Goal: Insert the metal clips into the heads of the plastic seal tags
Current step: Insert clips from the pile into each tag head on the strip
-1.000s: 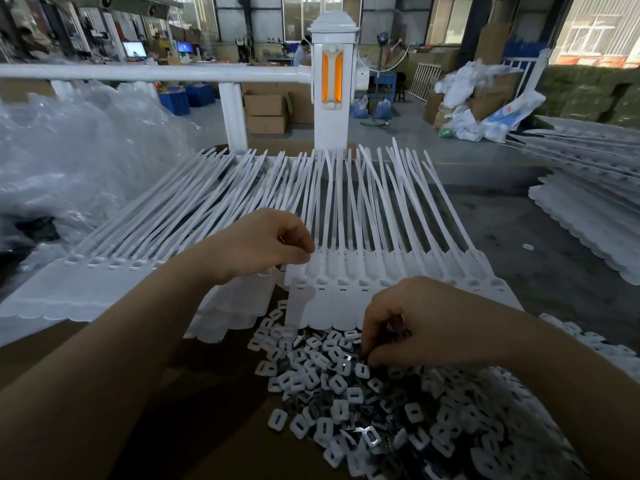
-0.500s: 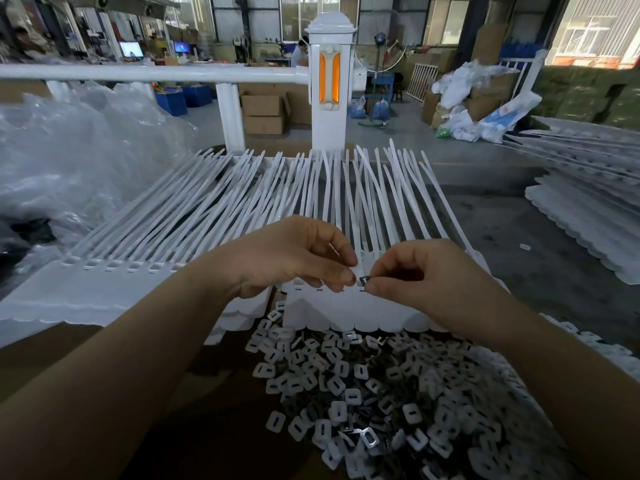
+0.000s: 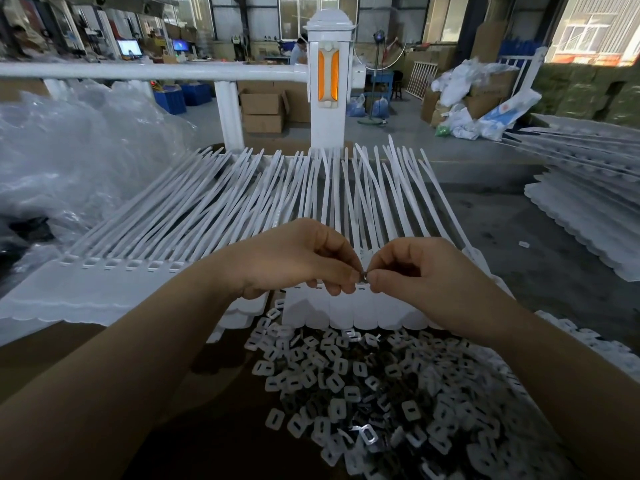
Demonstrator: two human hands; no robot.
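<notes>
White plastic seal tags lie in joined rows across the brown table, heads toward me and long tails fanning away. A heap of small metal clips fills the table in front of them. My left hand and my right hand meet fingertip to fingertip above the tag heads. Both pinch one small metal clip between thumbs and forefingers. The tag heads right under the hands are hidden.
Another strip of tags with open square heads lies at the left. Crumpled clear plastic piles up at far left. A white rail and post stand behind the table. More tag stacks lie at the right.
My right hand left the clip heap with a clip and rose to meet my left hand. The two hands have since closed together on the clip above the tag heads.
</notes>
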